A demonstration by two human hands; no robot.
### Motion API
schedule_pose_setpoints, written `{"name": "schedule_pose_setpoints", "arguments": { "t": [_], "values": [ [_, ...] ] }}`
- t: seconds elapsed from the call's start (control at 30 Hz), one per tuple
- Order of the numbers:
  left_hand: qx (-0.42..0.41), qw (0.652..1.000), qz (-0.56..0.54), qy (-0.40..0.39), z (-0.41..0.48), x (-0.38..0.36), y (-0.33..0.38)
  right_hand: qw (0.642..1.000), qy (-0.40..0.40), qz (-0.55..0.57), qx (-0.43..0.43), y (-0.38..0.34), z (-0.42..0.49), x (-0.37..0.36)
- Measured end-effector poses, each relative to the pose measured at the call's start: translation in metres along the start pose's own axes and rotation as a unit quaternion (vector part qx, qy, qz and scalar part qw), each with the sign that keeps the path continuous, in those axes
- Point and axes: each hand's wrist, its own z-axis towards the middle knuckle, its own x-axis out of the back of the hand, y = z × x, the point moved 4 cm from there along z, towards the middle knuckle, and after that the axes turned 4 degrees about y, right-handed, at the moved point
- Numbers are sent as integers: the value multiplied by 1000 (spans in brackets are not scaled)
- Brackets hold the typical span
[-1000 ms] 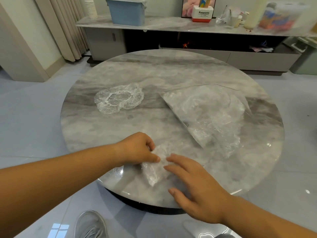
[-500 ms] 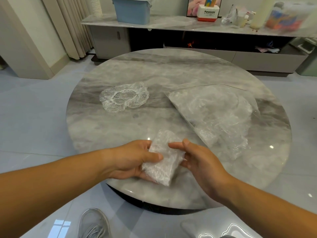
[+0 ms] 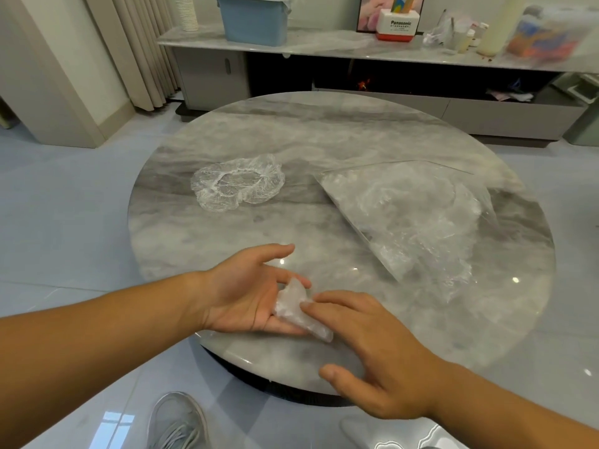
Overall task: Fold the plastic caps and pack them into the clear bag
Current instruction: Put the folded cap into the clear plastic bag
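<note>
1. Cap [image 3: 296, 306], folded into a small wad, is carried on the fingers [image 3: 275, 327] of the left hand [image 3: 246, 293], over the near edge of the round marble worktop [image 3: 324, 131].
2. The left hand is turned palm up. Its fingers are straight and spread, with none curled round the cap.
3. The right hand [image 3: 372, 348] is held palm down. Its fingertips are pressed flat onto the cap, the thumb is kept apart, and no pinch is seen.
4. Contact between the left hand and the worktop cannot be told.
5. An unfolded cap [image 3: 236, 184], ruffled, is laid flat left of centre on the worktop, well apart from both hands.
6. The clear bag [image 3: 415, 218] is laid on the right half of the worktop, and crumpled plastic is seen inside it.
7. A grey shoe [image 3: 176, 422] is seen on the floor below the near edge.
8. A blue bin [image 3: 256, 17] and a Panasonic box [image 3: 400, 25] are set on the console behind.
</note>
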Motion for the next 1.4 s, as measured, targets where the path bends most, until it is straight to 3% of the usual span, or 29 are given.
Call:
{"name": "schedule_pose_setpoints", "arguments": {
  "t": [0.1, 0.17, 0.27, 0.33, 0.4, 0.5, 0.73, 0.87, 0.93, 1.07, 1.13, 1.2, 1.3, 1.4],
  "values": [
    [-36, 995, 82, 45, 4, -1, -3, 998, -51, -30, -15, 2, -2, -4],
    [-69, 986, 135, 68, 5, -3, -4, 999, -35, 0, -36, 2, -3, -3],
    [-137, 978, 108, 113, 6, -1, 6, 990, 18, 74, -119, -2, -4, 1],
    [-189, 968, 112, 124, 2, -6, 15, 954, 49, 160, -251, -4, -3, 6],
    [-236, 954, 141, 119, -2, -17, 21, 892, 80, 276, -349, -3, -2, 11],
    [-283, 939, 172, 96, -9, -40, 25, 845, 148, 366, -361, -7, -1, 29],
    [-350, 903, 236, 79, -16, -101, 30, 851, 314, 296, -301, -9, -9, 109],
    [-409, 830, 356, 133, -16, -126, 36, 829, 434, 156, -316, 23, -40, 174],
    [-417, 794, 423, 129, -13, -138, 35, 817, 426, 106, -374, 43, -57, 190],
    [-376, 717, 576, 111, 2, -157, 19, 821, 326, 67, -465, 52, -68, 178],
    [-350, 682, 631, 117, 8, -163, 11, 814, 278, 129, -493, 51, -61, 160],
    [-333, 660, 659, 143, 13, -162, 7, 785, 269, 249, -499, 52, -52, 144],
    [-320, 659, 660, 167, 16, -153, 3, 745, 266, 395, -467, 56, -35, 128],
    [-329, 654, 657, 179, 14, -145, 2, 728, 241, 465, -443, 61, -17, 119]
  ]
}}
